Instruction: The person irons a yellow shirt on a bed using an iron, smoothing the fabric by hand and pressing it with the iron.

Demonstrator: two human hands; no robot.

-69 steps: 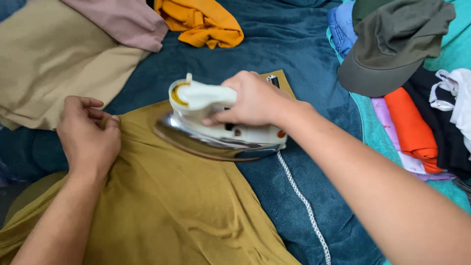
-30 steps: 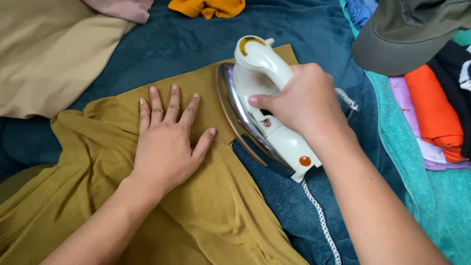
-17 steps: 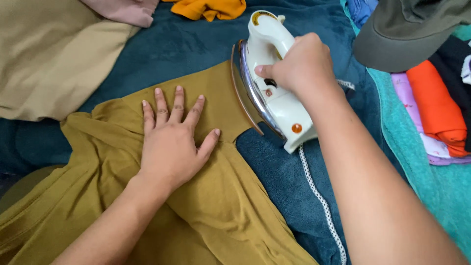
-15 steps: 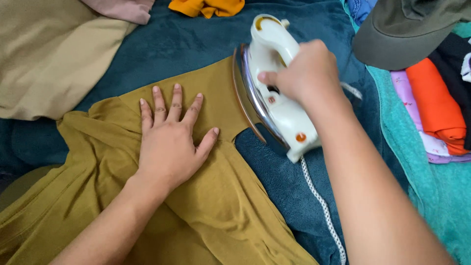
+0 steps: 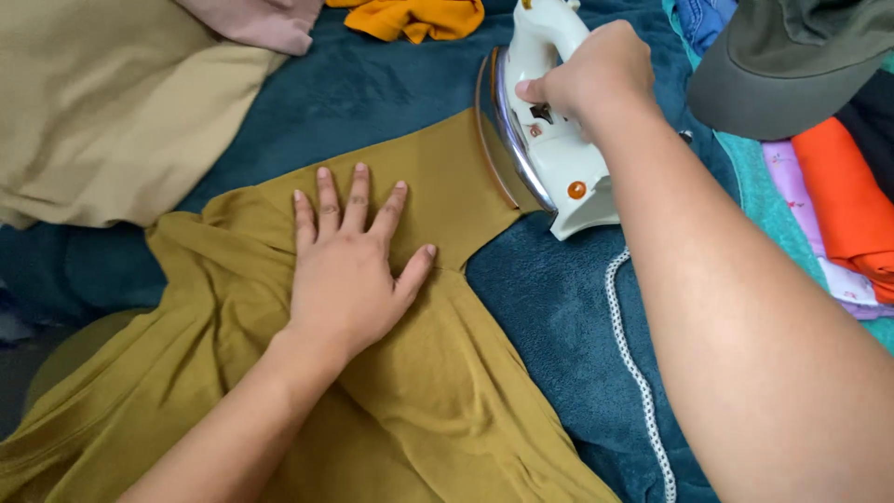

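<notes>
My right hand [image 5: 596, 74] has its fingers [image 5: 533, 90] wrapped tight around the handle of the white iron [image 5: 549, 121], thumb tucked along the near side of the grip. The iron is tilted up on its edge, its shiny soleplate facing left, standing at the far right corner of the mustard garment [image 5: 391, 373]. Its white braided cord [image 5: 638, 373] trails from the iron's heel toward me, just right of the garment.

My left hand [image 5: 354, 270] lies flat on the mustard garment, palm down, fingers [image 5: 358, 191] spread apart and gripping nothing, pressing the cloth near its flattened far end, to the left of the iron.

The garment lies on a dark teal blanket [image 5: 372, 84], smooth at the far end and bunched in folds toward me and to the left. Left of the garment and beyond it lies a tan cloth [image 5: 102, 102], with a dusty pink cloth [image 5: 270, 19] at its far edge. An orange cloth [image 5: 419, 17] sits beyond the garment, just left of the iron. Right of the iron I see an olive cap [image 5: 792, 65] on a pile of folded clothes [image 5: 852, 196], orange and lilac among them.
</notes>
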